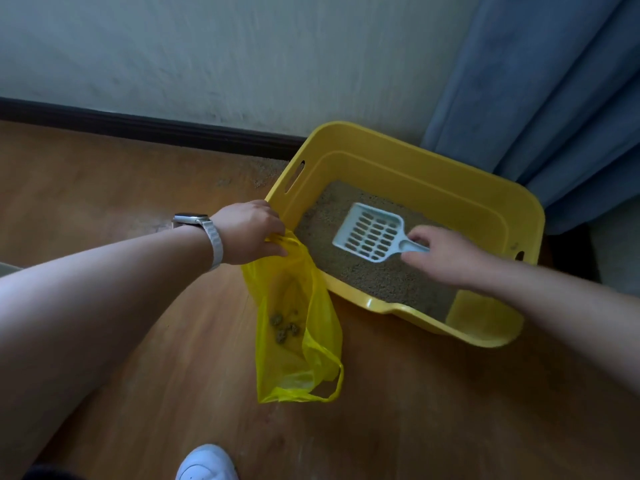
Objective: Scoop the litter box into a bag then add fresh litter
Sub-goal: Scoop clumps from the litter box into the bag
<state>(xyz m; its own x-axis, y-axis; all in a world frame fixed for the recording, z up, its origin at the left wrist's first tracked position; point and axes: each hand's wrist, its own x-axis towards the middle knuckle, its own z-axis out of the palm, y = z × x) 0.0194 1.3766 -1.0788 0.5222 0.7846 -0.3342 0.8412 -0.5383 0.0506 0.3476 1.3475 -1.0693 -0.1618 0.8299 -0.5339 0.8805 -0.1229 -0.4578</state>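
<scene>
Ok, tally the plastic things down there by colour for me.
Yellow: 2, the yellow plastic litter box and the yellow translucent plastic bag.
Pale blue: 1, the pale blue slotted plastic scoop.
Total: 3.

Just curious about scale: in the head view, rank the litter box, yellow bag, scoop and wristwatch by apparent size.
Largest to smallest:
1. litter box
2. yellow bag
3. scoop
4. wristwatch
The bag is held up nearer the camera, so it may look oversized.
</scene>
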